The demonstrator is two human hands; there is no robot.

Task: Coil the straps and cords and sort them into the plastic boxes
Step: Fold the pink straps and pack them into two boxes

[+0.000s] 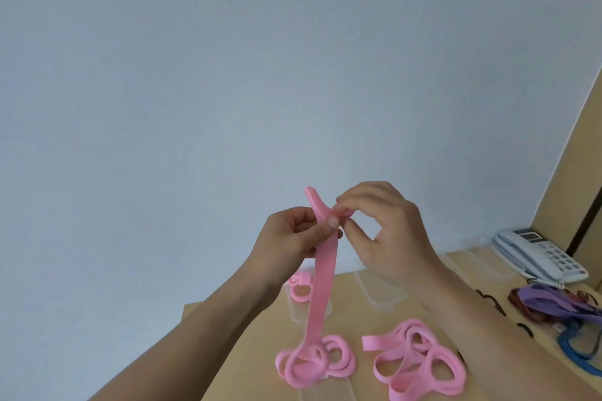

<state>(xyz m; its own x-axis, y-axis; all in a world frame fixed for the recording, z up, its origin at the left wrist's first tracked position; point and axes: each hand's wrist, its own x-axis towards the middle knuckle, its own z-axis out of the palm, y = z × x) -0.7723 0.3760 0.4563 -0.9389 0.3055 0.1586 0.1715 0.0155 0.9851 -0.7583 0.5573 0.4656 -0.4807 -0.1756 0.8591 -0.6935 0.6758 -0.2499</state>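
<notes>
Both of your hands are raised above the table (228,352), whose left edge runs under your left forearm, so there is little room on that side. Your left hand (293,234) pinches the pink strap (321,286) just below its top end, and the strap hangs straight down to a heap of its own loops (312,363) on the wood. Behind it a clear box (296,314) already holds a small pink coil (299,290). Your right hand (381,231) pinches the strap's tip, bent over as if to start the roll. The heap looks like the main risk: wind too fast and the loops may snag, or drag into the second pink strap (420,358) just beside them and tangle. A slack pinch would let the first turn spring open. Further right, a second clear box (381,298), the purple, red and blue cords (553,306) and a telephone (540,254) crowd that end, so your free room is in the middle.
</notes>
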